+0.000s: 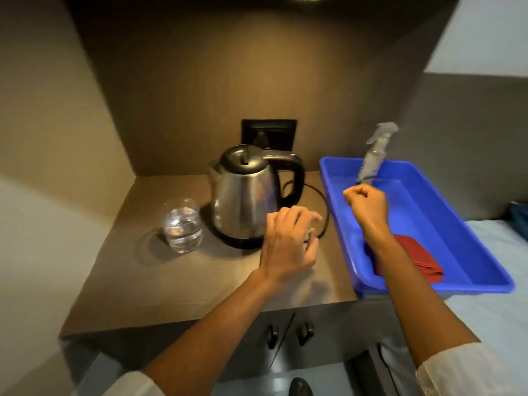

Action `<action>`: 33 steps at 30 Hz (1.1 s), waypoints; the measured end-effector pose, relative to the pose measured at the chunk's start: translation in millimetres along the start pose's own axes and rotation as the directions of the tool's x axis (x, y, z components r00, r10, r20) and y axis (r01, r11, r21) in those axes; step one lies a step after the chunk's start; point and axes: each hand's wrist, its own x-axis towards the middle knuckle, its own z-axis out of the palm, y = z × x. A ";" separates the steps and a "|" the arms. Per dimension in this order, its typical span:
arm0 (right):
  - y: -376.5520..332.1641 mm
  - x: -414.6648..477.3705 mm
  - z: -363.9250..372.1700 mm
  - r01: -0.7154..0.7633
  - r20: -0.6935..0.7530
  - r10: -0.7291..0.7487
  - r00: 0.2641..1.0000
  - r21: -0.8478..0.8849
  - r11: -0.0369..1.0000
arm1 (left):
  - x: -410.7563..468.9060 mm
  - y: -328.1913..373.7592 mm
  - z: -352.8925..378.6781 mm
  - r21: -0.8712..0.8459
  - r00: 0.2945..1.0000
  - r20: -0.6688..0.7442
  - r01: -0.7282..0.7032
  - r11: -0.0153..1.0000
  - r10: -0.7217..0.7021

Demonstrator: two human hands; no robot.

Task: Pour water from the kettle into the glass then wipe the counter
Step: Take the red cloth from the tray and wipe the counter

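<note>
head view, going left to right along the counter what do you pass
glass → kettle → left hand → right hand over the blue tray → red cloth in the tray. The spray bottle overlaps the right hand's position, so it is left out.

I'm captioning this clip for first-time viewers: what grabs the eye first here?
The bright blue tray on the right, holding a folded red cloth and a spray bottle, stands out most. At centre sits the steel kettle, with a glass of water to its left. Both bare hands hover empty, left hand over the counter, right hand over the tray.
</note>
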 end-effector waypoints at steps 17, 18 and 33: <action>71.5 0.0 -115.9 -0.214 0.074 0.230 0.970 -0.172 0.962 | 57.4 59.3 113.7 0.153 0.843 0.535 -0.039 0.987 -0.050; 63.7 -3.9 -114.6 -0.197 0.075 0.200 0.977 -0.047 0.979 | 59.4 53.7 107.0 0.115 0.878 0.471 0.033 0.993 -0.083; -14.9 -104.6 37.0 -0.170 0.383 0.045 0.923 0.298 0.939 | -29.5 -40.1 -47.1 -0.493 0.697 0.206 0.680 0.543 -0.687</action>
